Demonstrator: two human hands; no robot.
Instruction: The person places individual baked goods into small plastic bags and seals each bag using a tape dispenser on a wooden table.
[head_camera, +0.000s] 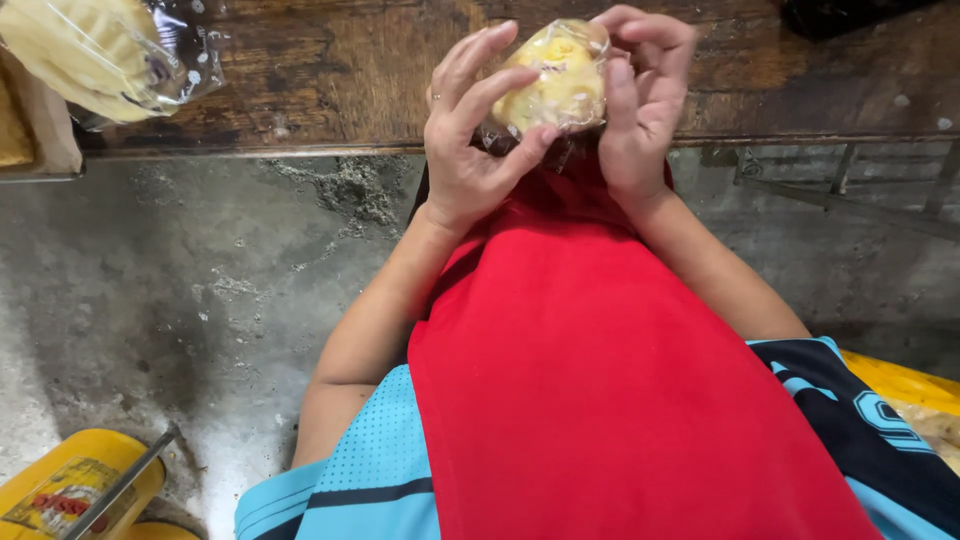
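Note:
A small clear plastic bag of yellow food (553, 82) is held up between both hands, just over the front edge of a dark wooden table (330, 70). My left hand (470, 130) cups its left side, fingers curled over the top and thumb under it. My right hand (640, 95) grips the right side, fingers pinching the bag's top. A red apron (600, 380) hangs below my arms over a blue and black shirt.
A larger clear bag of yellow food (100, 50) lies on the table at the far left, beside a brown box edge (40, 120). Grey concrete floor (180, 300) lies below. A yellow container (70, 490) sits at the bottom left.

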